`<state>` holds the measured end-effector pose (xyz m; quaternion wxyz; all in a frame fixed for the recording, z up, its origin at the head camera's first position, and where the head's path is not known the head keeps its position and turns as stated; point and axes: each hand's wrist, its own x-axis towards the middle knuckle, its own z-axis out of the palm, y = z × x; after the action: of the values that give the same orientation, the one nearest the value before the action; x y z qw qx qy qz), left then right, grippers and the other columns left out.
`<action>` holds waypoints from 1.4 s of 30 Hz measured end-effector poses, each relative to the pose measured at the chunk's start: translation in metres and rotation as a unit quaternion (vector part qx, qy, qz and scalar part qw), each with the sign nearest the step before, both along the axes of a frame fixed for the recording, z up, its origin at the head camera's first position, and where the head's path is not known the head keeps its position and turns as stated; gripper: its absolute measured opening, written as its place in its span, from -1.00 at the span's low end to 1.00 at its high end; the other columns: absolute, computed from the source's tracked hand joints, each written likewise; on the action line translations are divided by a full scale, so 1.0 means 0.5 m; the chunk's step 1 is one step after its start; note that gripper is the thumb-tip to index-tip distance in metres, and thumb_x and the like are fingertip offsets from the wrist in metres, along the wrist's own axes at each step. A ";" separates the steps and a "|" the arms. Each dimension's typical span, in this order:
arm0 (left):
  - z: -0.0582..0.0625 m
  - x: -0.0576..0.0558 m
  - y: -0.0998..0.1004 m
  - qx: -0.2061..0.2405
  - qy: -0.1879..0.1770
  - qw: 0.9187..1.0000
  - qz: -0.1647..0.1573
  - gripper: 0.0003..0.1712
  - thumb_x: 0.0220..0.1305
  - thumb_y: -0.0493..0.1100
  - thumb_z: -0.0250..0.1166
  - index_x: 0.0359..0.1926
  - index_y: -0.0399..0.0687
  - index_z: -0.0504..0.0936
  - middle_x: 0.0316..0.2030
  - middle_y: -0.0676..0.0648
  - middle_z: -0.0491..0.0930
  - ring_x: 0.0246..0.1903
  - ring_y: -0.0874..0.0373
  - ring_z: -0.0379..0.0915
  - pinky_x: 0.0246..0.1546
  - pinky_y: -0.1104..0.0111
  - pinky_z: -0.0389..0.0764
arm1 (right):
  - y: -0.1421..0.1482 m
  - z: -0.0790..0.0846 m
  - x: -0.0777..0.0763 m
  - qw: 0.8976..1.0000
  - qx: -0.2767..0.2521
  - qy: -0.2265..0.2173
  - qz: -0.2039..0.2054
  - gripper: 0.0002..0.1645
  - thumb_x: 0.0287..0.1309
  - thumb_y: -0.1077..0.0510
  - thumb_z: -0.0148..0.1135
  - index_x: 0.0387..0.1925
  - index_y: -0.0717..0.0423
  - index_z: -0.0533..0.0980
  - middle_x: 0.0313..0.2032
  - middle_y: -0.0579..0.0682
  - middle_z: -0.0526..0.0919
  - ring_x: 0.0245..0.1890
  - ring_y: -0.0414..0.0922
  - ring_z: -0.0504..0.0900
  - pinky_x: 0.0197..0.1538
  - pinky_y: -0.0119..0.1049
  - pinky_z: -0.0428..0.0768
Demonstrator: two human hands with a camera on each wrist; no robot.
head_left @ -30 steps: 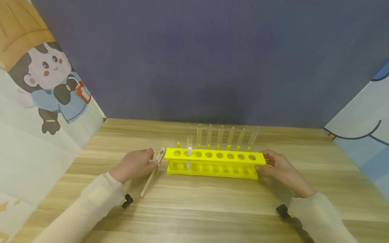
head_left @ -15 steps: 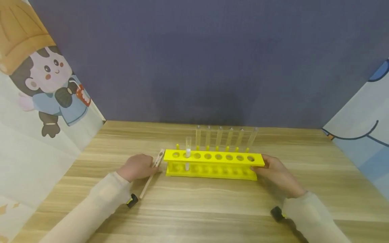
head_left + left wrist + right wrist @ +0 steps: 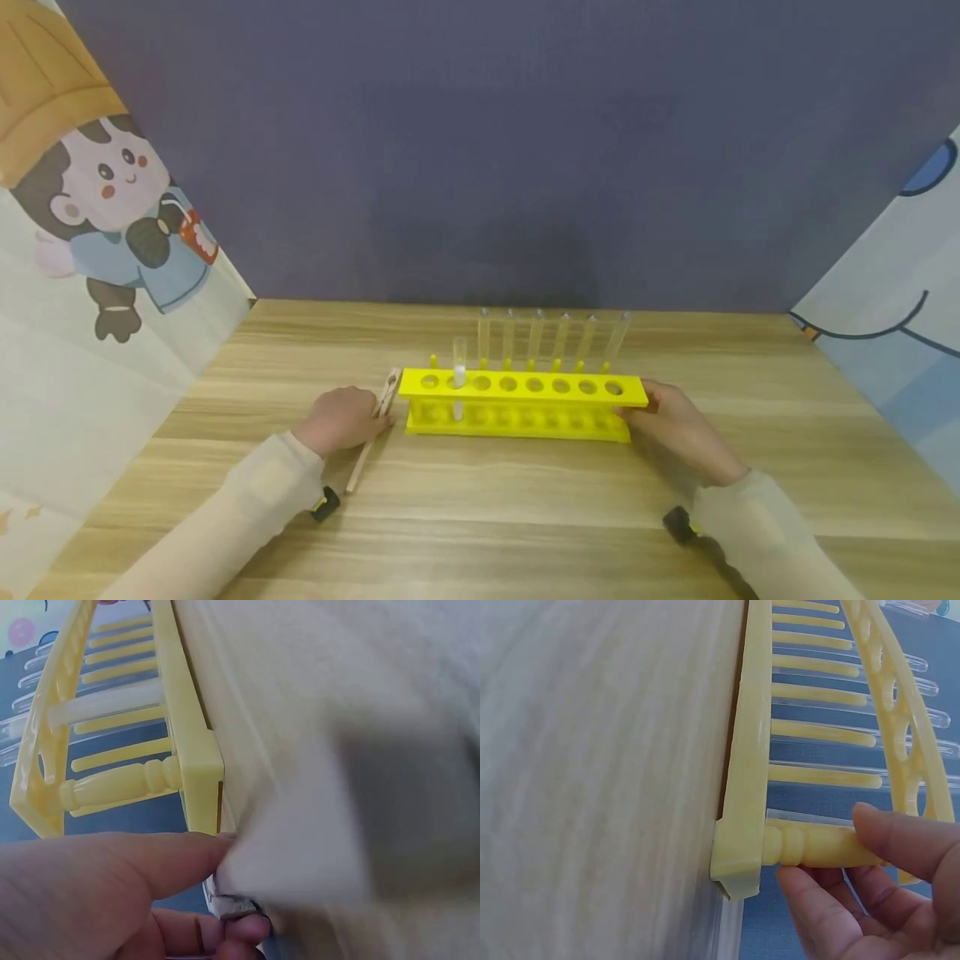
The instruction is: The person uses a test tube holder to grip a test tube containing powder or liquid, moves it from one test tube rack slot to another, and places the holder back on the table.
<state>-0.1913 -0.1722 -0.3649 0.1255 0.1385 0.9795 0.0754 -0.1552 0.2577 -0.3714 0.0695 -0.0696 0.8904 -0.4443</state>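
A yellow test tube rack (image 3: pixel 517 399) stands on the wood-grain table. One clear tube with white content (image 3: pixel 459 375) stands upright in a hole near the rack's left end. Left of the rack is a wooden test tube holder (image 3: pixel 360 468); my left hand (image 3: pixel 340 421) pinches it between thumb and fingers near its spring, its handle pointing toward me. The handle looms large and blurred in the left wrist view. At the other end, my right hand (image 3: pixel 681 427) grips the rack's end post (image 3: pixel 829 846) with thumb and fingers around it.
Several clear tubes (image 3: pixel 536 337) sit upside down on the pegs along the rack's back. Behind the table (image 3: pixel 517 517) rises a dark blue panel (image 3: pixel 480 167). Printed cartoon panels (image 3: pixel 127 242) stand at both sides.
My left hand has moved right and toward me onto the wooden holder, its fingers drawing in. The right hand's thumb has moved farther in at the rack's end. The white-filled tube stays in its hole.
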 end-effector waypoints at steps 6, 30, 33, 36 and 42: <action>0.000 -0.002 -0.007 -0.008 0.021 1.000 -0.011 -0.63 0.26 0.03 0.19 -0.60 -0.03 0.41 -0.69 0.03 0.37 -0.64 0.17 0.27 -0.61 0.37 0.27 | -0.003 0.000 0.000 1.000 0.003 0.009 0.000 -0.53 0.23 0.15 0.17 0.12 0.27 0.41 0.06 0.18 0.54 0.06 0.09 0.50 0.08 -0.02 0.48; 0.023 0.003 -0.027 -0.023 0.157 0.986 -0.055 -0.76 0.25 -0.14 0.19 -0.47 -0.19 0.44 -0.68 -0.05 0.37 -0.68 0.07 0.31 -0.69 0.21 0.41 | -0.003 0.002 -0.002 1.000 -0.003 0.013 -0.004 -0.54 0.23 0.16 0.15 0.13 0.28 0.39 0.05 0.19 0.54 0.05 0.09 0.51 0.08 -0.05 0.49; 0.031 0.009 -0.028 -0.036 0.196 0.978 -0.059 -0.75 0.26 -0.16 0.19 -0.44 -0.26 0.40 -0.71 -0.07 0.35 -0.74 0.03 0.33 -0.75 0.15 0.43 | -0.003 0.003 -0.003 1.000 0.000 0.011 -0.007 -0.52 0.23 0.17 0.15 0.13 0.30 0.38 0.06 0.22 0.53 0.06 0.11 0.50 0.08 -0.04 0.49; 0.038 0.011 -0.028 -0.038 0.221 0.973 -0.055 -0.70 0.28 -0.15 0.19 -0.47 -0.26 0.35 -0.75 -0.06 0.30 -0.79 0.05 0.29 -0.81 0.18 0.40 | -0.003 0.003 -0.003 1.000 0.002 0.011 -0.007 -0.52 0.23 0.16 0.16 0.13 0.31 0.38 0.07 0.23 0.52 0.07 0.13 0.49 0.09 -0.03 0.47; 0.059 0.013 -0.030 -0.014 0.191 0.981 -0.025 -0.71 0.37 -0.14 0.09 -0.42 -0.26 0.34 -0.71 -0.06 0.30 -0.75 0.09 0.25 -0.80 0.26 0.34 | -0.005 0.005 -0.001 1.000 0.005 0.007 -0.005 -0.50 0.24 0.14 0.15 0.15 0.31 0.37 0.10 0.24 0.50 0.11 0.17 0.46 0.12 0.02 0.44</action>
<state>-0.1847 -0.1873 -0.3353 -0.0602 0.1734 0.9825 0.0311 -0.1558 0.2549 -0.3688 0.0613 -0.0678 0.8933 -0.4401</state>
